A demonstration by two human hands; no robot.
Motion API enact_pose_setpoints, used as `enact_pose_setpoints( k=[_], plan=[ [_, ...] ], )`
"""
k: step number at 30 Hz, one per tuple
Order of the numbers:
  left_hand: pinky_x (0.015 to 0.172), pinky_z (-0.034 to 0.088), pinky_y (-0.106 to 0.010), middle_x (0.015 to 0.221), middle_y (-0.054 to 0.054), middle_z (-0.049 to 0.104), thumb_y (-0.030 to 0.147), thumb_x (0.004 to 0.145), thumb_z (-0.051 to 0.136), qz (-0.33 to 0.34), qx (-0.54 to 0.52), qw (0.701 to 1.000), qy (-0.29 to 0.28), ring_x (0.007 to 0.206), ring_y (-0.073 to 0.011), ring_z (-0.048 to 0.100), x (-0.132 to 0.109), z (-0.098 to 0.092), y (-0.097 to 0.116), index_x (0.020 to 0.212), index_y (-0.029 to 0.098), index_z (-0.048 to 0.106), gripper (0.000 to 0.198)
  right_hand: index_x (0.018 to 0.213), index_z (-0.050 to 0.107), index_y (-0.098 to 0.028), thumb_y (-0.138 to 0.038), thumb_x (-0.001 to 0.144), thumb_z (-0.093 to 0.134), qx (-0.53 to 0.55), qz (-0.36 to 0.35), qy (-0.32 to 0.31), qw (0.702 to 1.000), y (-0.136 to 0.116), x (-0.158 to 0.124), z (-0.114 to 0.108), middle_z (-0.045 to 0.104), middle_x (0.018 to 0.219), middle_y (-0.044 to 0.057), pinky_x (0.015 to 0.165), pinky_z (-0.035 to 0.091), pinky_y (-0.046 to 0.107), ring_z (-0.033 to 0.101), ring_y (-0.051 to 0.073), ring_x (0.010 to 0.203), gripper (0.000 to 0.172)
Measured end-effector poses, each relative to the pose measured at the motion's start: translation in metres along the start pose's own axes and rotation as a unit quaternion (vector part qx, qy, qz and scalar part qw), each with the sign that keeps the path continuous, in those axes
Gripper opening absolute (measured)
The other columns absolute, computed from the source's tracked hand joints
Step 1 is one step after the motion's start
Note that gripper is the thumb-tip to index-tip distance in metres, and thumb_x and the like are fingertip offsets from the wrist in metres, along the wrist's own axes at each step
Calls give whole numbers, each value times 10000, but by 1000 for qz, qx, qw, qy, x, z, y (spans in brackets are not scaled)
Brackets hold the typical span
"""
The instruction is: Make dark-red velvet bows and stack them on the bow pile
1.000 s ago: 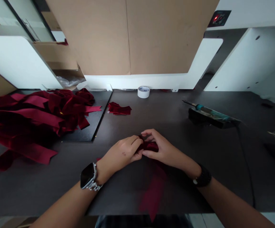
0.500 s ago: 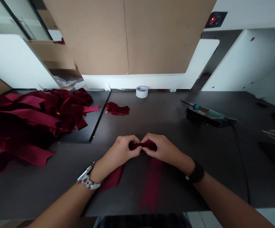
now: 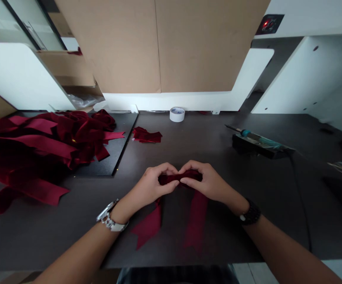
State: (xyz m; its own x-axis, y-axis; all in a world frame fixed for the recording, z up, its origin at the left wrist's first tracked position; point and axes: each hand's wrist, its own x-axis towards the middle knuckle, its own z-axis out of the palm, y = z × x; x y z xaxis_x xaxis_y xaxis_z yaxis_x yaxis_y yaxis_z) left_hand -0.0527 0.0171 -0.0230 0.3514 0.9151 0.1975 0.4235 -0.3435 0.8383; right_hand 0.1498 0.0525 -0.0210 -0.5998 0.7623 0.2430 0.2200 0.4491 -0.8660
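My left hand [image 3: 151,187] and right hand [image 3: 208,184] meet above the dark desk [image 3: 218,244], the fingers of both curled closed, pinching a folded burgundy velvet ribbon [image 3: 179,178] between fingertips and thumbs. Its two tails [image 3: 196,223] trail toward me across the desk, just below my hands. To the left, a heaped pile of matching ribbon lengths [image 3: 35,150] sprawls over a black board [image 3: 107,163], and a small bunch of ribbon scraps [image 3: 146,136] sits just beyond the board's edge. Farther ahead stands a roll of white tape [image 3: 177,114]. Off to the right, a soldering iron [image 3: 255,138] rests on a black holder [image 3: 262,150], well apart from my hands.
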Motion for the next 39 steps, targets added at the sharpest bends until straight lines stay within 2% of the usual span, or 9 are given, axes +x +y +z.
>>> enact_pose_setpoints(
  k=[2, 5, 8, 11, 15, 20, 25, 31, 39],
  plan=[
    [713, 443, -261, 807, -16, 656, 269, 786, 619, -5, -8, 1000, 16, 755, -143, 595, 0, 3, 0, 896, 162, 606, 154, 921, 613, -190, -220, 829, 613, 5, -12, -10, 1000, 1, 0, 1, 670, 881, 20, 733, 470, 272, 623, 145, 798, 97],
    [683, 436, -258, 755, -11, 644, 263, 765, 606, -43, -22, 998, 31, 708, -135, 577, 3, 4, -2, 822, 159, 593, 119, 1059, 559, -191, -229, 852, 591, -102, -67, 52, 991, 3, -2, 8, 636, 923, 50, 807, 451, 348, 593, 185, 861, 214],
    [669, 439, -257, 734, -20, 642, 283, 727, 615, -106, -64, 991, 54, 692, -134, 574, 6, 3, -4, 770, 149, 590, 143, 1154, 516, -206, -273, 881, 588, -258, -159, 105, 947, 2, -6, 16, 609, 963, 68, 869, 388, 403, 548, 217, 920, 290],
    [556, 403, -213, 673, 4, 599, 330, 685, 642, -168, -133, 974, 72, 588, -96, 523, 8, -1, -3, 735, 145, 579, 202, 1172, 508, -217, -370, 867, 632, -304, -238, 40, 922, -2, -9, 17, 606, 1040, 67, 926, 340, 401, 525, 220, 1002, 363],
    [384, 207, -159, 531, 72, 458, 364, 644, 672, -263, -247, 930, 63, 412, -31, 323, 10, -6, 2, 715, 148, 553, 256, 1252, 468, -224, -376, 792, 722, -338, -233, -41, 911, -1, -8, 14, 577, 1171, 69, 993, 291, 397, 465, 227, 1135, 546],
    [359, 79, -153, 501, 80, 373, 350, 629, 689, -307, -379, 873, -12, 402, -7, 218, 10, -9, 3, 644, 145, 522, 265, 1245, 464, -191, -99, 851, 575, -366, -261, 23, 893, 7, -4, 19, 597, 1138, 76, 960, 299, 382, 488, 201, 1086, 420],
    [359, 80, -139, 560, 51, 436, 309, 614, 720, -315, -467, 825, -48, 423, 6, 228, 8, -7, -2, 648, 125, 534, 264, 1058, 584, -204, -72, 872, 540, -326, -295, 76, 895, 11, -1, 20, 667, 1032, 35, 905, 341, 360, 552, 175, 988, 232],
    [356, 106, -135, 586, 45, 468, 317, 639, 725, -301, -471, 827, -55, 430, 5, 257, 9, -1, -4, 675, 120, 542, 271, 925, 650, -217, -168, 874, 624, -292, -334, 110, 889, 10, -1, 15, 697, 921, 14, 823, 395, 347, 577, 170, 893, 75],
    [361, 124, -139, 495, 91, 426, 365, 638, 720, -286, -361, 888, -10, 403, -5, 253, 9, 8, 3, 766, 135, 548, 314, 808, 650, -195, -183, 916, 562, -280, -301, 115, 904, 8, -3, 22, 627, 722, 1, 771, 388, 330, 536, 146, 747, 139]
  ],
)
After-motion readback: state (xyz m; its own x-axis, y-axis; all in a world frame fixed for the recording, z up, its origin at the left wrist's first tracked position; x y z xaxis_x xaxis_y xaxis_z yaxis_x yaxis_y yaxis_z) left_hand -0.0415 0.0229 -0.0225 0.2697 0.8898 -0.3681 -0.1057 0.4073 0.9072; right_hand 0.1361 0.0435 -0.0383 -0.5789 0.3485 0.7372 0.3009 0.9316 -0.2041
